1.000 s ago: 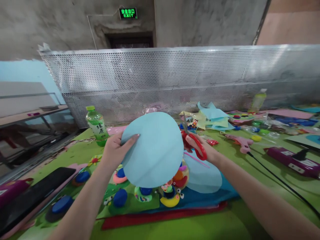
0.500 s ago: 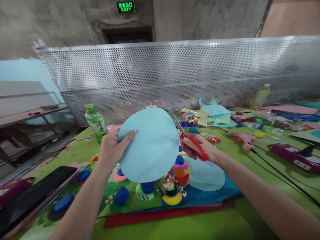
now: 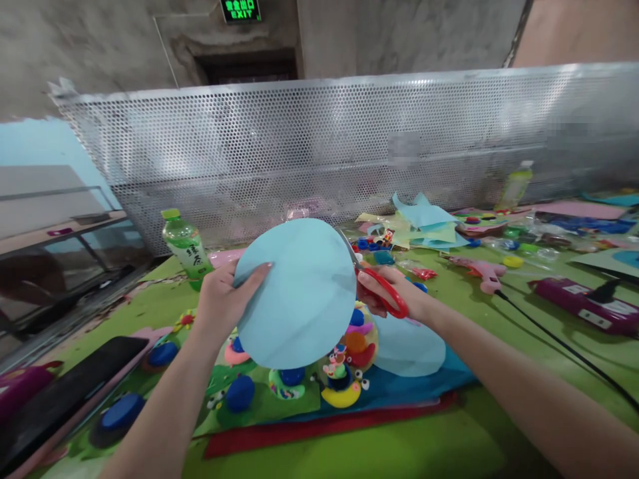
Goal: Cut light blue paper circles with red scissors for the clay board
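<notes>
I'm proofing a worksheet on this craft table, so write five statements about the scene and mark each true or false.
1. The left hand holds a blue paper disc. True.
2. The right hand grips a glue gun. False: the right hand holds red-handled scissors.
3. A green-capped bottle stands left of the disc. True.
4. The glue gun is black. False: the glue gun is pink.
5. The exit sign has green lettering. True.

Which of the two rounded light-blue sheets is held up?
The nearly circular sheet pinched by the left hand; the other rounded sheet lies on darker blue material.
</notes>
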`<state>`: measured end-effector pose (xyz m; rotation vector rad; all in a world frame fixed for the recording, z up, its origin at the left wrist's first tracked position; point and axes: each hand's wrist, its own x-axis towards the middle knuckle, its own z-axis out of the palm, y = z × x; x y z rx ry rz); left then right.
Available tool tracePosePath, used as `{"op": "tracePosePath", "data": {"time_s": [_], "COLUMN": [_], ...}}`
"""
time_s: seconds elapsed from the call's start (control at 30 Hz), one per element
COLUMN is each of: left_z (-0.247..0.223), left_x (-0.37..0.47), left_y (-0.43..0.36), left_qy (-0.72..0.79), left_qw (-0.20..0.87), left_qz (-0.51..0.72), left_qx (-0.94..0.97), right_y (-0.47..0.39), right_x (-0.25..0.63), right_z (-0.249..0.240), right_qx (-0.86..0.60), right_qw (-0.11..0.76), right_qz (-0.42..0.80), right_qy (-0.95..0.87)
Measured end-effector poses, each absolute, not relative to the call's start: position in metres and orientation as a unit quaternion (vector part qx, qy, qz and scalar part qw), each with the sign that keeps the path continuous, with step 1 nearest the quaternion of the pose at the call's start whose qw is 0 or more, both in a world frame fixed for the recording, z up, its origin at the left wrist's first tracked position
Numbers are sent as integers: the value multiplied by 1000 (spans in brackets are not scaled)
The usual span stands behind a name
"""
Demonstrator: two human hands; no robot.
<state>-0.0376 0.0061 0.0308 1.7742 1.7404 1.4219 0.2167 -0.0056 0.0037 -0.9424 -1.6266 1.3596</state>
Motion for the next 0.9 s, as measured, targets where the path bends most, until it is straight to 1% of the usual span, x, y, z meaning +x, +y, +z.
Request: {"op": "tracePosePath", "data": {"time_s": [0.3, 0.47, 0.9], "left_z": [30, 31, 33], "left_x": [-38, -35, -38], "left_y": [6, 4, 2], "left_qy": [603, 589, 593], "left_qw": [127, 140, 159], "left_qz": [484, 484, 517], "left_qx": [621, 632, 597], "right_y": [-6, -4, -2], "right_x": [216, 217, 220], "right_z": [4, 3, -3], "right_qx": [-386, -396, -350], "right_qw": [416, 414, 395], "right_qz": [542, 532, 581], "right_qy": [-620, -623, -620]}}
